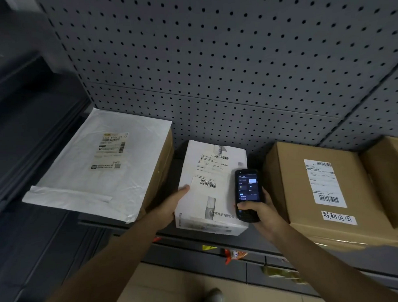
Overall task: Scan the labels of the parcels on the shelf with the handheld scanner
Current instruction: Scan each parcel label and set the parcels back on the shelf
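Note:
A white box parcel (213, 205) lies in the middle of the shelf with two barcode labels on top. My left hand (173, 203) grips its left edge, thumb resting beside the lower barcode. My right hand (262, 213) holds a black handheld scanner (246, 194) upright just right of that box, its screen lit. To the left, a white padded mailer (96, 169) with a label rests on a brown box. On the right stands a brown carton (313, 187) with a white shipping label and a handwritten sticker.
A grey pegboard (235, 58) backs the shelf. Another brown box (393, 176) sits at the far right edge. Below the shelf edge (197, 242) are snack wrappers (234, 255), grey drawers and a tan floor.

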